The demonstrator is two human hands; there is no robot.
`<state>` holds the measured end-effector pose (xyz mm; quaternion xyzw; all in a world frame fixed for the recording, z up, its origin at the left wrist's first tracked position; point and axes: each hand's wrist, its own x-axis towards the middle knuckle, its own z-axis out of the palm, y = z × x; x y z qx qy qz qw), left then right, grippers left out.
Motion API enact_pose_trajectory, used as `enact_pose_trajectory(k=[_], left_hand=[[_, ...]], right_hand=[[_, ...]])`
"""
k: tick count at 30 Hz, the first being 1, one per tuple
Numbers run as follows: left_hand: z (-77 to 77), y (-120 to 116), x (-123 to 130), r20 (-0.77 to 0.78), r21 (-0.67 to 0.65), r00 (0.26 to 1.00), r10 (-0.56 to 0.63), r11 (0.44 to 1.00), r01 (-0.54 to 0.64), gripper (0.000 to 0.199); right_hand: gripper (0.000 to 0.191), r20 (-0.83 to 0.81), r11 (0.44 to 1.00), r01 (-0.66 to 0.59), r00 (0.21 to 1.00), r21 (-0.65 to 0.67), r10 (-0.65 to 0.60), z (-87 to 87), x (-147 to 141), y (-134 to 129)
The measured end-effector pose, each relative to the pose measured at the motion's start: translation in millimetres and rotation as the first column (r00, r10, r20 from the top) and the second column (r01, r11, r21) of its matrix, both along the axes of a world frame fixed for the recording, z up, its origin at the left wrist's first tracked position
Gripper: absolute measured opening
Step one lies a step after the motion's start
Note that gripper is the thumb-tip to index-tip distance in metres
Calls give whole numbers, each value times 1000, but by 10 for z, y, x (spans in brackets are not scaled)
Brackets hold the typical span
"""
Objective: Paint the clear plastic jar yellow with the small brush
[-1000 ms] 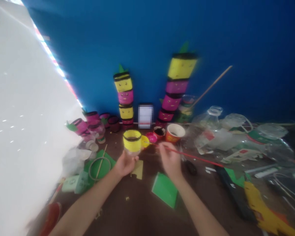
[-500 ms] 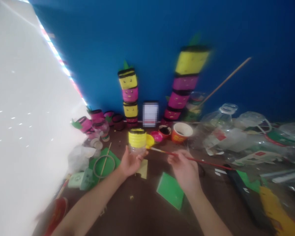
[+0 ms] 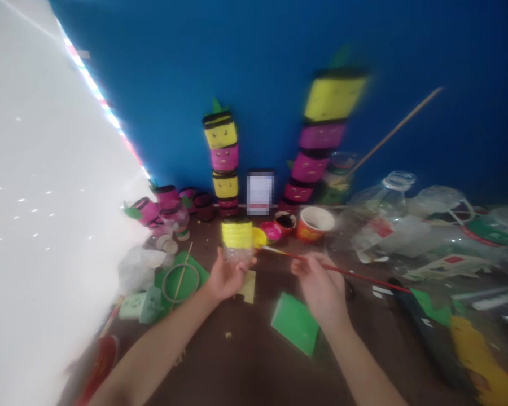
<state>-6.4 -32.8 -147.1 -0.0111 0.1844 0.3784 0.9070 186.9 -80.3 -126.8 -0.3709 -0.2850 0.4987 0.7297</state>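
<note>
Above a dark brown tabletop (image 3: 241, 366), left hand (image 3: 227, 277) grips a clear plastic cup (image 3: 237, 235), yellow-painted, black-rimmed; right hand (image 3: 324, 286) pinches a slim red-handled paintbrush (image 3: 366, 277), tip at a small round yellow pot (image 3: 258, 237), contact unclear.

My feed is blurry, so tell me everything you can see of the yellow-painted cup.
The yellow-painted cup looks like clear plastic: a ridged yellow band covers its upper part, with a dark rim on top, and the lower part is see-through. It is roughly upright, held low down in the left hand. To its right, the paintbrush appears apart from it. Its inside is hidden.
</note>
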Motion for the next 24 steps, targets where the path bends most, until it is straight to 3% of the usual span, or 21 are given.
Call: enact_pose_trajectory(k=[9,16,24], left_hand=[[-8,-4,16,-52,17,998,-28,999,29,69],[-3,-3,-2,-21,27,999,-26,999,26,73],[-9,-11,16,-76,27,996,-41,999,43,68]], right_hand=[[14,1,997,-68,998,26,68,73,-84,-62],[13,12,999,13,1000,32,-13,25,15,-17],[12,32,997,-64,998,41,62,43,-52,-53]])
